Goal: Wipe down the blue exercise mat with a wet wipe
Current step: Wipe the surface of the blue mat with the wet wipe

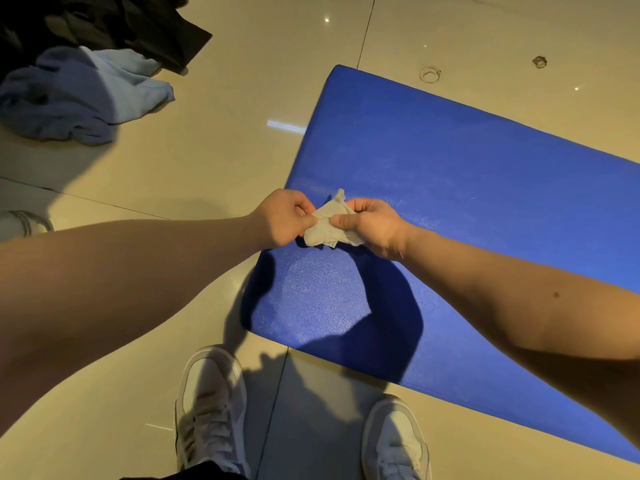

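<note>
— Hands first: why do the left hand (282, 218) and right hand (374, 225) both pinch the wipe (325, 230)?
— Likely to spread it open; it is held over the nine o'clock end of the mat (450, 168), not yet rubbing

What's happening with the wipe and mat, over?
Left hand and right hand both pinch the wet wipe. Wipe crumpled, over the blue mat, not wiping yet. Clothes lie off the mat.

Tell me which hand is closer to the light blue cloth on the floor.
Left. The left hand is right of the light blue cloth; the right hand lies farther right.
</note>
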`<state>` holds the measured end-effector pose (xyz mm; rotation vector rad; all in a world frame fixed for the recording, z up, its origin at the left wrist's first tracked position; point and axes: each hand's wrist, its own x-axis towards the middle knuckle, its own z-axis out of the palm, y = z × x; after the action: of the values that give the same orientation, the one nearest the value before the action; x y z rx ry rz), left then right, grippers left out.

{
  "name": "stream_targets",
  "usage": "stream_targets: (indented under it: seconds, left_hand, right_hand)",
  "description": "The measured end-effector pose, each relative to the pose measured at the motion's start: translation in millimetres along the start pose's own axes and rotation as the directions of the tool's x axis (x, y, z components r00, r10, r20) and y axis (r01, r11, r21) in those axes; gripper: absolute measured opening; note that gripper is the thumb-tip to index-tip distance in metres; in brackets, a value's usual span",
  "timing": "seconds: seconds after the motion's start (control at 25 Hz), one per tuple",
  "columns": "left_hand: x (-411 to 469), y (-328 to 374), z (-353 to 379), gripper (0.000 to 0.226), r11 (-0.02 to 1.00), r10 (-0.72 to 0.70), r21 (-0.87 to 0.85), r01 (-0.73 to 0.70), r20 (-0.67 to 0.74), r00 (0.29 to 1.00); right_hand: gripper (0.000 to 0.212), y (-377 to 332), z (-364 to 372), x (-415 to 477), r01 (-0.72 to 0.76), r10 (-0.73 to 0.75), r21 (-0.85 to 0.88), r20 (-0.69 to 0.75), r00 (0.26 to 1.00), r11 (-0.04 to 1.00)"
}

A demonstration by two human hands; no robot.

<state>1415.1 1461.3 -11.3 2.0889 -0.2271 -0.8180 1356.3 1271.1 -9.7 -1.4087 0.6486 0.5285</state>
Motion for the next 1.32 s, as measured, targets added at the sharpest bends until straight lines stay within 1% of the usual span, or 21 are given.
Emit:
stream_targets:
  seconds: [0.12, 0.24, 0.28, 0.32, 0.36, 0.4, 0.44, 0.48, 0.52, 0.56, 0.6, 0.64, 0.68, 0.72, 0.8, 0.92, 1.08, 1.16, 1.2, 1.24, 1.32]
  left_hand:
    - [8.3, 1.4, 1.8, 0.007, 1.000, 0.006, -0.002, -0.006, 0.010, 1.000]
    - [15.8, 1.6, 3.1, 0.007, 1.000, -0.013, 0.016, 0.013, -0.033, 0.999]
    - [18.1, -0.5, 2.9, 0.009, 0.998, -0.016, 0.060, 0.020, -0.074, 0.997]
    - [20.3, -4.7, 1.9, 0.011, 0.992, -0.015, 0.119, 0.030, -0.126, 0.992]
    - [21.3, -9.4, 0.1, 0.015, 0.983, -0.015, 0.180, 0.047, -0.180, 0.984]
    - [21.7, -14.5, -2.3, 0.023, 0.969, -0.012, 0.237, 0.067, -0.225, 0.974]
    - [22.2, -20.1, -5.4, 0.031, 0.952, -0.014, 0.292, 0.090, -0.250, 0.968]
    - [22.3, -25.5, -8.6, 0.038, 0.931, -0.033, 0.345, 0.122, -0.254, 0.967]
    - [21.8, -29.1, -11.0, 0.044, 0.907, -0.064, 0.390, 0.159, -0.245, 0.967]
    - [21.6, -32.2, -12.5, 0.048, 0.885, -0.104, 0.423, 0.192, -0.223, 0.969]
    - [21.5, -34.3, -13.1, 0.051, 0.871, -0.133, 0.444, 0.208, -0.194, 0.972]
    - [21.5, -36.4, -12.8, 0.052, 0.867, -0.151, 0.452, 0.212, -0.168, 0.974]
    - [21.1, -37.9, -12.7, 0.052, 0.869, -0.152, 0.449, 0.206, -0.153, 0.976]
    - [20.7, -38.5, -12.6, 0.051, 0.872, -0.147, 0.448, 0.198, -0.146, 0.978]
    - [20.7, -38.7, -13.4, 0.048, 0.873, -0.132, 0.452, 0.183, -0.141, 0.981]
    - [20.9, -37.6, -16.4, 0.047, 0.869, -0.141, 0.458, 0.187, -0.135, 0.981]
    - [20.1, -41.6, -18.8, 0.042, 0.844, -0.176, 0.494, 0.209, -0.113, 0.978]
    - [19.0, -43.3, -21.3, 0.035, 0.870, -0.195, 0.438, 0.226, -0.115, 0.974]
    - [18.4, -44.6, -23.0, 0.032, 0.888, -0.202, 0.397, 0.231, -0.116, 0.973]
    - [17.3, -45.8, -24.2, 0.030, 0.900, -0.201, 0.369, 0.230, -0.116, 0.973]
    - [14.6, -47.2, -24.6, 0.024, 0.903, -0.185, 0.370, 0.216, -0.118, 0.976]
  right_hand:
    - [0.020, -0.5, -5.0, 4.5, -0.035, 0.036, 0.070, -0.010, 0.999, 0.997]
    - [0.038, -5.0, -11.4, 11.0, -0.027, 0.039, 0.105, -0.115, 0.993, 0.994]
    - [0.037, -8.3, -16.2, 14.5, 0.007, 0.000, 0.037, -0.190, 0.982, 0.999]
    - [0.030, -12.1, -22.6, 18.6, 0.054, -0.088, -0.123, -0.283, 0.955, 0.991]
    - [0.020, -16.4, -30.1, 22.4, 0.092, -0.218, -0.336, -0.359, 0.907, 0.937]
    - [0.013, -19.0, -37.2, 25.6, 0.111, -0.353, -0.516, -0.398, 0.847, 0.849]
    - [0.011, -18.5, -42.8, 28.3, 0.109, -0.453, -0.637, -0.406, 0.794, 0.763]
    - [0.011, -16.2, -43.5, 29.0, 0.122, -0.513, -0.697, -0.385, 0.767, 0.707]
    - [0.013, -9.4, -41.1, 28.4, 0.165, -0.559, -0.742, -0.319, 0.766, 0.649]
    - [0.017, 3.3, -36.4, 28.3, 0.213, -0.597, -0.808, -0.200, 0.777, 0.549]
    - [0.029, 18.7, -30.0, 27.7, 0.231, -0.597, -0.889, -0.058, 0.800, 0.396]
    - [0.048, 33.3, -23.3, 24.5, 0.203, -0.534, -0.952, 0.052, 0.844, 0.228]
    - [0.061, 43.5, -18.0, 20.2, 0.158, -0.449, -0.982, 0.095, 0.889, 0.105]
    - [0.067, 48.7, -13.6, 15.5, 0.107, -0.376, -0.993, 0.081, 0.923, 0.050]
    - [0.072, 53.0, -10.0, 11.7, 0.044, -0.319, -0.997, 0.024, 0.947, 0.058]
    - [0.078, 49.1, -7.0, 15.8, 0.045, -0.340, -0.995, 0.011, 0.941, 0.091]
    - [0.076, 43.7, 3.3, 27.7, 0.090, -0.373, -0.981, 0.020, 0.928, 0.172]
    - [0.072, 31.2, 19.6, 40.2, 0.162, -0.386, -0.963, 0.069, 0.920, 0.213]
    - [0.071, 22.7, 30.9, 48.4, 0.213, -0.389, -0.953, 0.117, 0.914, 0.215]
    - [0.070, 14.7, 42.7, 56.6, 0.252, -0.382, -0.950, 0.167, 0.909, 0.183]
    - [0.069, 3.2, 60.6, 69.9, 0.267, -0.338, -0.960, 0.224, 0.914, 0.088]
